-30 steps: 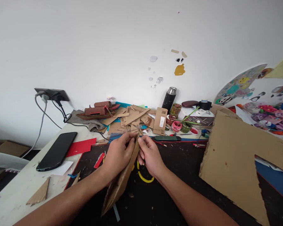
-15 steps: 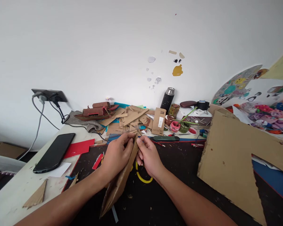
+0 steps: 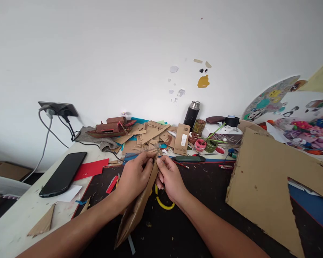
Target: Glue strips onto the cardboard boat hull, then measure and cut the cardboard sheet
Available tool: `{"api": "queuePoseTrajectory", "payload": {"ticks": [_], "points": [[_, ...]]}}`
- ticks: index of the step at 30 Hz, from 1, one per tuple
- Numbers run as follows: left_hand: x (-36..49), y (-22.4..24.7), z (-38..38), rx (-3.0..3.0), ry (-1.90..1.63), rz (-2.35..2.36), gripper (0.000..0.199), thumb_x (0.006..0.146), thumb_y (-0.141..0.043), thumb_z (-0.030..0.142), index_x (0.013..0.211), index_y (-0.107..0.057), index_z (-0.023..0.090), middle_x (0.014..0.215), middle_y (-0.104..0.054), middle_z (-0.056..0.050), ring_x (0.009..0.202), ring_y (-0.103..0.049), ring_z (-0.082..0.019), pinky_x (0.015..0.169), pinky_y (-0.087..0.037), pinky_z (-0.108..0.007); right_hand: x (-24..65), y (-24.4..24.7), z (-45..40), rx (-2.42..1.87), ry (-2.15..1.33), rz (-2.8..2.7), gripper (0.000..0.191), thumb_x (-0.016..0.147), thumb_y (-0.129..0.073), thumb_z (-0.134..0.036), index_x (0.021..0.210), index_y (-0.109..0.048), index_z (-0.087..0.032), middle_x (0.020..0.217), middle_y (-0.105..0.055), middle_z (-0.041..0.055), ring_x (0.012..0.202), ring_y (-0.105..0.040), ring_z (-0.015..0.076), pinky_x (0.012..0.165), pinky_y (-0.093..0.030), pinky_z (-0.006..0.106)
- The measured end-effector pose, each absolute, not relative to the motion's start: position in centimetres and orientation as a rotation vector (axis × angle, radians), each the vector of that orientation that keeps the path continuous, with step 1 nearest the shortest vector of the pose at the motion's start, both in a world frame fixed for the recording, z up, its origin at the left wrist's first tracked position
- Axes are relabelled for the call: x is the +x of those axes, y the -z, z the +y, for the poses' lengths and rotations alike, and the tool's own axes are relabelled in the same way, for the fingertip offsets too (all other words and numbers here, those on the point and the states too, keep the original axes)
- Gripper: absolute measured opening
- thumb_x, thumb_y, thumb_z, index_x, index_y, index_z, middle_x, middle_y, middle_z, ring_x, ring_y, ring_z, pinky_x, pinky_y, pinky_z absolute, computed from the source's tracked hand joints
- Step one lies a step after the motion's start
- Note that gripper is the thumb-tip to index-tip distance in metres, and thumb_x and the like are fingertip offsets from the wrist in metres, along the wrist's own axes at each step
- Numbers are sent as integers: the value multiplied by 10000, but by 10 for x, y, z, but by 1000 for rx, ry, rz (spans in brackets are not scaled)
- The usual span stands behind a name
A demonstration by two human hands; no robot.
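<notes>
Between my hands is a long, narrow folded cardboard piece (image 3: 136, 212), tilted with its near end low and its far tip raised. My left hand (image 3: 136, 175) is closed on its left side, fingers pinching near the far tip. From the right, my right hand (image 3: 172, 177) pinches the same tip between thumb and fingers. Beneath my right hand a yellow scissors handle (image 3: 164, 206) shows on the dark mat (image 3: 193, 229); the rest of the scissors is mostly hidden. A red ridged strip (image 3: 112, 184) lies left of my left hand.
A large cardboard sheet (image 3: 261, 186) covers the right side. Cardboard scraps (image 3: 153, 134), a brown model boat (image 3: 107, 129), paint jars (image 3: 200, 144) and a black flask (image 3: 192, 114) stand along the wall. At left lie a phone (image 3: 63, 174) and red paper (image 3: 91, 169). A green utility knife (image 3: 190, 158) lies behind my hands.
My hands and the folded cardboard keep nearly the same pose. The whole view has shifted very slightly.
</notes>
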State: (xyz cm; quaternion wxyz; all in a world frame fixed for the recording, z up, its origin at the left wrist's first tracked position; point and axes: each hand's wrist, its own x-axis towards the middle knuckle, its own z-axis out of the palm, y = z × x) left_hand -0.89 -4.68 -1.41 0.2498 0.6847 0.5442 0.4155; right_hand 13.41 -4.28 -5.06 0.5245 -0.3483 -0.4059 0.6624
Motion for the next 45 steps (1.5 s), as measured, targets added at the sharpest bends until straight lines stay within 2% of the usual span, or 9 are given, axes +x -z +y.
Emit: {"api": "queuePoseTrajectory", "payload": {"ticks": [29, 38, 45], "points": [[-8, 13, -47, 1864, -1115, 1487, 361, 1014, -488, 434, 1166, -742, 229, 1072, -846, -69, 919, -803, -261, 831, -589, -359, 135, 50, -43, -855, -1580, -978, 549, 837, -793, -719, 869, -502, -255, 418, -432, -165, 274, -365, 68, 296, -315, 156], [-8, 15, -46, 1858, -1107, 1470, 371, 1016, -482, 436, 1179, -735, 218, 1114, -840, -78, 980, -798, -263, 854, -580, -359, 136, 49, -43, -855, -1575, -967, 551, 838, -791, -719, 865, -497, -254, 421, -434, -164, 275, -356, 64, 294, -304, 155], [-7, 12, -46, 1876, -1130, 1474, 341, 1018, -487, 419, 1153, -739, 233, 1084, -848, -64, 944, -805, -257, 825, -586, -350, 135, 49, -44, -864, -1570, -973, 553, 837, -786, -727, 869, -498, -256, 421, -433, -161, 276, -364, 69, 300, -308, 162]]}}
